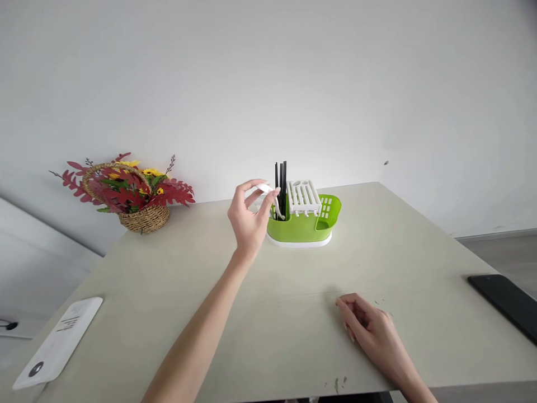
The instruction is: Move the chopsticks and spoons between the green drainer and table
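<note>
My left hand (pixel 250 215) is closed in a pinch on a white spoon (pixel 264 188), its fingers at the upper end. The spoon's curved lower part reaches down at the left end of a green utensil holder (pixel 300 229); my fingers partly hide that end. Several black chopsticks (pixel 281 187) stand upright in the holder, just right of the spoon. A white slotted rack (pixel 304 197) with small hooks tops the holder's middle. My right hand (pixel 371 327) rests on the table near the front, fingers curled in, with nothing visible in them.
A wicker basket (pixel 145 219) of red and yellow artificial flowers stands at the back left by the wall. A white flat device (pixel 61 341) lies at the left edge of the table (pixel 268 324). At the right edge lies a black phone (pixel 505 302).
</note>
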`<state>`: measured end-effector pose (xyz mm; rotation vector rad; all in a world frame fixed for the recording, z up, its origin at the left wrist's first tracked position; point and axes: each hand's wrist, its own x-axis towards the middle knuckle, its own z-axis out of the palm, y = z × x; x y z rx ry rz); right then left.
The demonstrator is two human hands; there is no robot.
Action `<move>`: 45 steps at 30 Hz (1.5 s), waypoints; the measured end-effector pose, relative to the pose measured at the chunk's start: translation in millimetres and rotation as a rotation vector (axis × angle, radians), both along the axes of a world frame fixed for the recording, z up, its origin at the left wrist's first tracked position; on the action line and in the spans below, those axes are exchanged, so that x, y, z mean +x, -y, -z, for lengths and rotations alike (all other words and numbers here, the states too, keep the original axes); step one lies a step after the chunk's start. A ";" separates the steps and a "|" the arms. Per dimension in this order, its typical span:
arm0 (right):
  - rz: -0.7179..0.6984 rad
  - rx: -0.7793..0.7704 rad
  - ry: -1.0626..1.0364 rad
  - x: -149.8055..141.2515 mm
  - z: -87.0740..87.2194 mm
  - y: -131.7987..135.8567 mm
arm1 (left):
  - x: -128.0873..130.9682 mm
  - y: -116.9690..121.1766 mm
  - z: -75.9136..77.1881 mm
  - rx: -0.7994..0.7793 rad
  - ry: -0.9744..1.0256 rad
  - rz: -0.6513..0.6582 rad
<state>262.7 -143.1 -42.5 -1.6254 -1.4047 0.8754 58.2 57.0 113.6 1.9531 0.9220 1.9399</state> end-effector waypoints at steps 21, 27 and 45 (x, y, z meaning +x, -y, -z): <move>-0.008 0.006 0.008 1.6 -2.7 -1.4 | 3.3 -12.0 60.3 0.098 -0.326 -0.134; -0.002 0.015 0.006 1.0 -1.5 -0.5 | 1.0 -13.3 65.7 0.123 -0.341 -0.130; 0.054 0.032 -0.002 -4.6 -2.6 1.4 | -3.3 -12.1 67.1 0.174 -0.514 -0.174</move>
